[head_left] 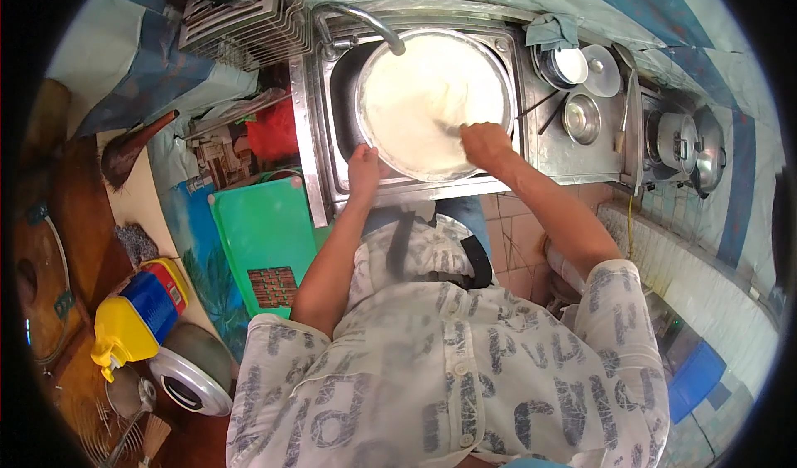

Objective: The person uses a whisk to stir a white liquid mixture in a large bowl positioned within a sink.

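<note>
A large round metal basin [398, 102] holds a pale, creamy white mass and sits over the sink [340, 107], beneath a curved faucet [365, 19]. My left hand [364, 169] is closed on the basin's near left rim. Above the basin's right side, my right hand [488, 146] is closed around a utensil [447, 127]. Motion blurs its dark end, which reaches into the pale mass; its kind cannot be made out. Streaks mark the surface around it.
Right of the sink, the steel counter [540, 152] carries a small metal bowl [581, 119] and stacked bowls [569, 68]. Beyond stands a lidded pot [677, 140]. A dish rack [249, 28] is at the back left. A green board [266, 219] and yellow-blue jug [141, 310] lie left.
</note>
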{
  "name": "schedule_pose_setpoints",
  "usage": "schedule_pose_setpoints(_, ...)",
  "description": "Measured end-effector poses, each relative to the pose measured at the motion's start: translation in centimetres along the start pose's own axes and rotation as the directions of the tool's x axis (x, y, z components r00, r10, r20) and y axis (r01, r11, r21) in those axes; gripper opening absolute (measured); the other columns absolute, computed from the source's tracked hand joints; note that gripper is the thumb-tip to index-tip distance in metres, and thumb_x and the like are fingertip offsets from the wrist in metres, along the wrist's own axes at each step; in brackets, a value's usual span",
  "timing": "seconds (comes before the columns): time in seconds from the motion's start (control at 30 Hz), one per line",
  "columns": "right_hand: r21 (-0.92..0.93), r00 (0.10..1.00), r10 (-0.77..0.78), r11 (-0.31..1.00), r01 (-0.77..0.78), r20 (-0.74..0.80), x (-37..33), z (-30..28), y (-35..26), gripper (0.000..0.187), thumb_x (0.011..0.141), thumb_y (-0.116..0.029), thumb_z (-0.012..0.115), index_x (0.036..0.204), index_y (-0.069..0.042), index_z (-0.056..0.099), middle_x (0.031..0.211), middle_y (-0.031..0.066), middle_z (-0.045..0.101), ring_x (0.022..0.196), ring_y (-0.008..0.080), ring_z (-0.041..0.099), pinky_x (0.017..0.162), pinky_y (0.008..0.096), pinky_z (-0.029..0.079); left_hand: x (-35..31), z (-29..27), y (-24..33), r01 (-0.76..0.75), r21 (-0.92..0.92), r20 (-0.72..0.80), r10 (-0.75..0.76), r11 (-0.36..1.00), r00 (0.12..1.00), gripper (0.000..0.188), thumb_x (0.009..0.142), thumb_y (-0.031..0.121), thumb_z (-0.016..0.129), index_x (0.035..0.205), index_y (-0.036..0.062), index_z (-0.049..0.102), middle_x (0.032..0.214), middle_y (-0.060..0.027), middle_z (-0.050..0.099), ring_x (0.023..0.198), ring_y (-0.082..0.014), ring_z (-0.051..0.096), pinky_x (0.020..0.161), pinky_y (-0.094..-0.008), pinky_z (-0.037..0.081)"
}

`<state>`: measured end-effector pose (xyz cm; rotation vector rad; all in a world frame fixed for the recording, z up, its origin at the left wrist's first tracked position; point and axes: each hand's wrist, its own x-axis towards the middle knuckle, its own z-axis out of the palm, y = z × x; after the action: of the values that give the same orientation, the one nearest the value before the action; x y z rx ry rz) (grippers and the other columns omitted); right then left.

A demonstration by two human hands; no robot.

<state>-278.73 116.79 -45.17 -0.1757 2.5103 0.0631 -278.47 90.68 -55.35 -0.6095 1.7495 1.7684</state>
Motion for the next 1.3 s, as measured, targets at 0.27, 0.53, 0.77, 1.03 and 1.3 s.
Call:
schedule_pose_setpoints(0.27,0.046,0.998,0.051,0.998,-0.049,-0.044,0.2,-0.6,-0.4,0.021,0.088,-0.013,0.047,0.099,-0.004,0.063,0.090,0.0170,0.070,0.082,0.0321,0.070,0.074,0.0423,0.055,0.3,-0.1,-0.3,-0.012,-0.012,0.017,0.013,1.000,1.000,0.013,0.099,0.016,0.046,0.094,0.0050,0.052,0.081,-0.0043,0.059,0.063,-0.0131,0.061,0.056,-0.0247,0.055)
schedule_pose_setpoints(0.53,0.071,0.985,0.118,0.991,-0.109,-0.124,1.2,1.3,1.0,0.026,0.090,-0.024,0.056,0.108,-0.006,0.059,0.083,0.0173,0.069,0.079,0.0337,0.069,0.069,0.0448,0.054,0.5,0.3,0.2,-0.014,0.033,0.034,0.012,0.999,0.999,0.013,0.099,0.015,0.046,0.095,0.0043,0.053,0.082,-0.0054,0.059,0.065,-0.0138,0.062,0.056,-0.0250,0.055)
schedule_pose_setpoints(0.77,0.174,0.963,0.221,0.965,-0.195,-0.151,1.6,0.7,2.7,0.024,0.092,-0.025,0.053,0.104,-0.005,0.060,0.079,0.0180,0.068,0.074,0.0348,0.068,0.066,0.0453,0.054,0.3,0.2,0.3,-0.039,0.030,0.022,0.038,0.999,0.999,0.013,0.099,0.015,0.046,0.095,0.0039,0.052,0.081,-0.0065,0.060,0.063,-0.0138,0.062,0.056,-0.0247,0.055)
schedule_pose_setpoints(1.03,0.178,0.961,0.259,0.954,-0.240,-0.095,0.4,-1.1,2.8,0.025,0.092,-0.021,0.051,0.109,-0.006,0.061,0.082,0.0152,0.069,0.077,0.0340,0.069,0.069,0.0454,0.055,0.0,-0.1,0.1,-0.049,0.004,0.036,0.049,0.999,0.998,0.013,0.099,0.016,0.047,0.096,0.0045,0.052,0.081,-0.0055,0.060,0.062,-0.0131,0.061,0.056,-0.0245,0.055)
schedule_pose_setpoints(1.3,0.202,0.957,0.283,0.942,-0.266,-0.059,-2.7,-2.3,3.3,0.021,0.091,-0.018,0.050,0.104,-0.004,0.059,0.083,0.0182,0.069,0.079,0.0337,0.069,0.068,0.0450,0.055,0.1,-0.2,-0.1,-0.038,-0.015,0.034,0.039,0.999,0.999,0.015,0.099,0.017,0.046,0.096,0.0040,0.052,0.080,-0.0058,0.059,0.062,-0.0133,0.061,0.057,-0.0250,0.055)
